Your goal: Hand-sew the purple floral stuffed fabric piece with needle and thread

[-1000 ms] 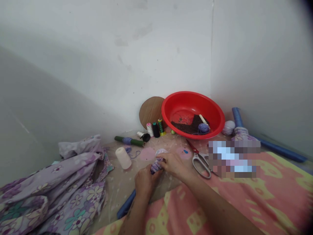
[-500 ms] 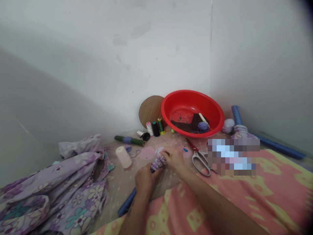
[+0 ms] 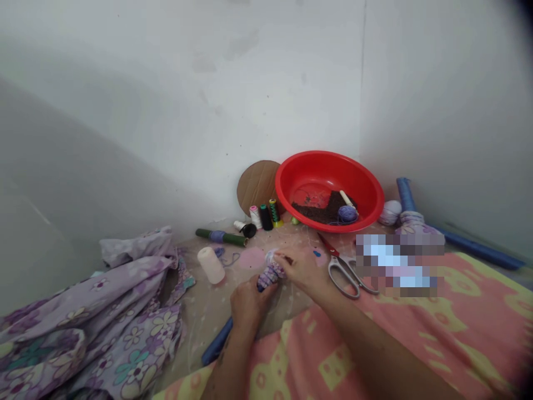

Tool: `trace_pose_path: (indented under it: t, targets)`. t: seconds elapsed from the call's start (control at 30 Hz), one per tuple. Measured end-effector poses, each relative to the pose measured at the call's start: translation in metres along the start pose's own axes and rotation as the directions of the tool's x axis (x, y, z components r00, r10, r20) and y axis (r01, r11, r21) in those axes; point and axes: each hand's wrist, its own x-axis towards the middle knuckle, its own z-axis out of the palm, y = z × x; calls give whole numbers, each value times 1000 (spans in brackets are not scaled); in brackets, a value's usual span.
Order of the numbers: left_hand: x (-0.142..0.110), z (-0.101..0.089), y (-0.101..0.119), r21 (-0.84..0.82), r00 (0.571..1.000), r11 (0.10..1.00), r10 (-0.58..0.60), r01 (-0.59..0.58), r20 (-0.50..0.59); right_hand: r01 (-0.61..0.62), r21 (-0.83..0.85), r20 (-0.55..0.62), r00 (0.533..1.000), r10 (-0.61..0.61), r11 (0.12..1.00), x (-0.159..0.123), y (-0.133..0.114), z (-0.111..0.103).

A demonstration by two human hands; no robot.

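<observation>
Seemingly partway along, the cloth [image 3: 270,275] is bunched on the pole's [image 3: 217,341] far end, left hand [image 3: 245,303] clasping its base, right hand [image 3: 303,271] pinching its top; how much remains is unclear.

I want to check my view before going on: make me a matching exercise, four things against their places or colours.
1. Purple yarn ball
2. Scissors
3. Striped bundle
4. Cardboard disc

A. Partly behind the red basin
B. Red front, grey handles
C. Held by the left hand and right hand
D. Inside that basin

Pairs: 1-D, 2-B, 3-C, 4-A
</observation>
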Motion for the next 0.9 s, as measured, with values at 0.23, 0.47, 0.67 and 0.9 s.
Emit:
trace_pose_path:
  t: [0.23,0.47,0.67,0.9]
  targets:
    - [0,1,-2,12,1000,1000,20,-20,-24,151,-253,347,936,-56,956,-11,-17,14]
    - [1,1,-1,9,1000,1000,8,-8,-10,188,-381,397,918,-23,905,-11,-24,18]
    - [1,3,-2,22,999,1000,12,-11,-31,93,-300,189,981,-36,950,-12,-14,28]
    - [1,4,-3,3,999,1000,26,-26,-35,-249,-22,-430,877,215,968,3,19,-1]
